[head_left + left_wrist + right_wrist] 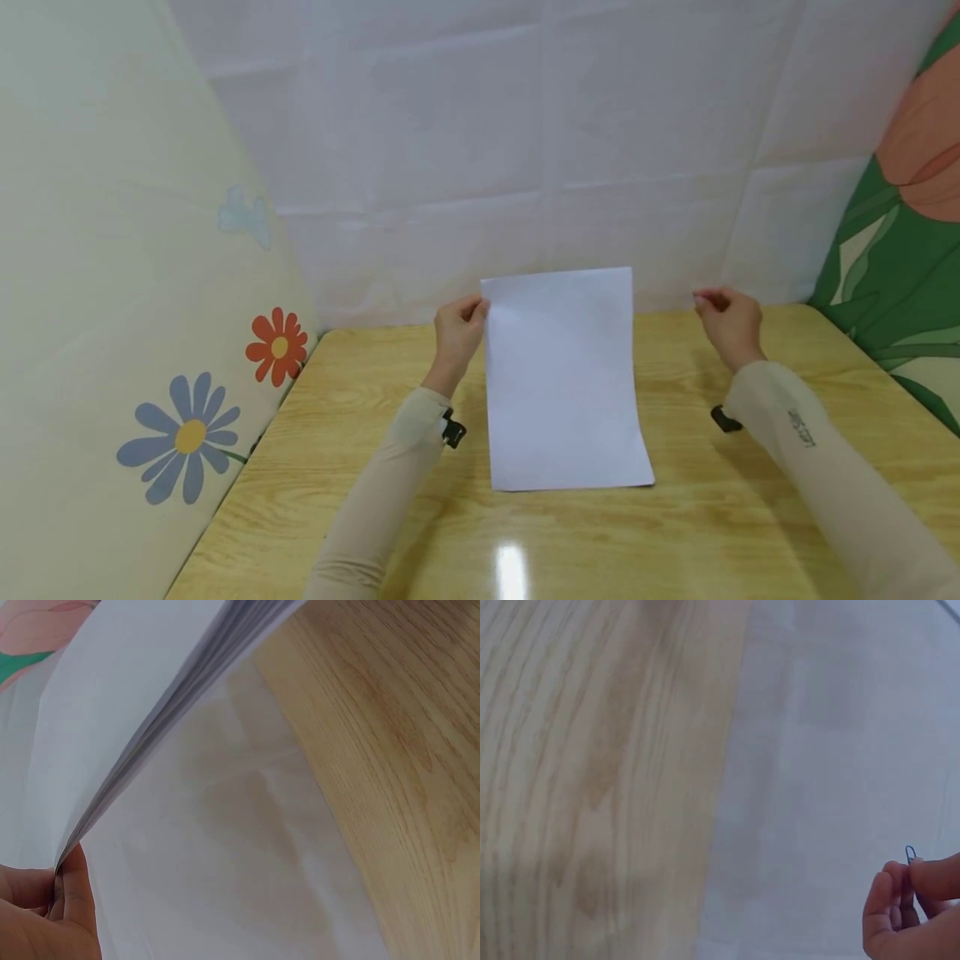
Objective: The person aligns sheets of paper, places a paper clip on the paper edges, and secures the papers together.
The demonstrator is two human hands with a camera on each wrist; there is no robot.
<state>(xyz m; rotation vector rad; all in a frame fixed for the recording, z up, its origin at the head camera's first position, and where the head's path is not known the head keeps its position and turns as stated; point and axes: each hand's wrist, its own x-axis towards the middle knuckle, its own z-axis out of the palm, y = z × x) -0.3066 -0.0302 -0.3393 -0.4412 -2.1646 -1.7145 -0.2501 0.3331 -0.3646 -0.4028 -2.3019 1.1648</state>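
A stack of white paper sheets [561, 383] hangs upright above the table, its lower right corner flaring slightly. My left hand [459, 335] pinches the stack near its upper left corner between thumb and fingers. In the left wrist view several layered sheet edges [176, 705] fan apart away from the pinching fingers [77, 892]. To the right of the paper and apart from it, my right hand [731, 327] is raised over the table. Between its thumb and fingertips it pinches a small blue paper clip [910, 853], whose looped end sticks out in the right wrist view.
Beneath both arms lies a wood-grain table [420, 533]. A creased white cloth [450, 150] hangs behind its far edge. Flower-printed panels stand on the left [90, 292] and right [900, 250]. Each wrist wears a black strap piece.
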